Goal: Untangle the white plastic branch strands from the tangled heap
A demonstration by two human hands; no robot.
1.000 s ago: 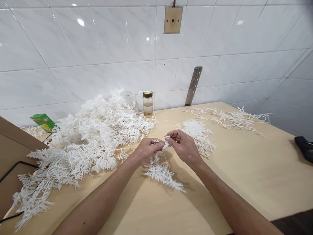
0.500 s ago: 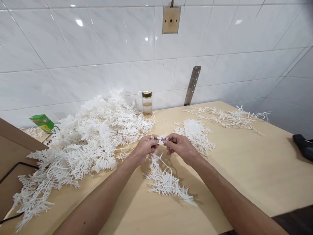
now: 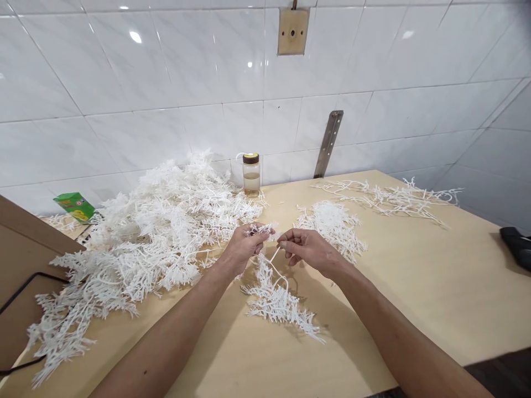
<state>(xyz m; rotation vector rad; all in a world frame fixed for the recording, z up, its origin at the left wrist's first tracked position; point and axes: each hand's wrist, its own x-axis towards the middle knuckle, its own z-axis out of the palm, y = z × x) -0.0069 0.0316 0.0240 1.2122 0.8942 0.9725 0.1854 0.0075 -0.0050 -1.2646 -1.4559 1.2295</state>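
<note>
My left hand (image 3: pixel 244 246) is closed on a small bunch of white plastic sprigs (image 3: pixel 265 228), whose tips stick out past the thumb. Between the thumb and fingertips of my right hand (image 3: pixel 305 249) is the bare stem end of a white plastic branch (image 3: pixel 286 309). That branch hangs down toward me, its feathery twigs spread just over or on the table; I cannot tell which. A small pile of loose white sprigs (image 3: pixel 332 226) lies just beyond my right hand. Left of my hands rises a large heap of feathery white branches (image 3: pixel 166 221).
Bare white stems (image 3: pixel 390 199) lie at the table's (image 3: pixel 448 287) back right. A bottle with liquid (image 3: pixel 251 177) stands by the tiled wall, near a leaning metal bracket (image 3: pixel 328 143). A green box (image 3: pixel 74 207) and brown cardboard (image 3: pixel 29 254) are left, a black object (image 3: pixel 516 246) far right.
My hands have drawn slightly apart. My right fingers have left the sprigs at my left hand and now pinch the branch's stem. The view has shifted a little.
</note>
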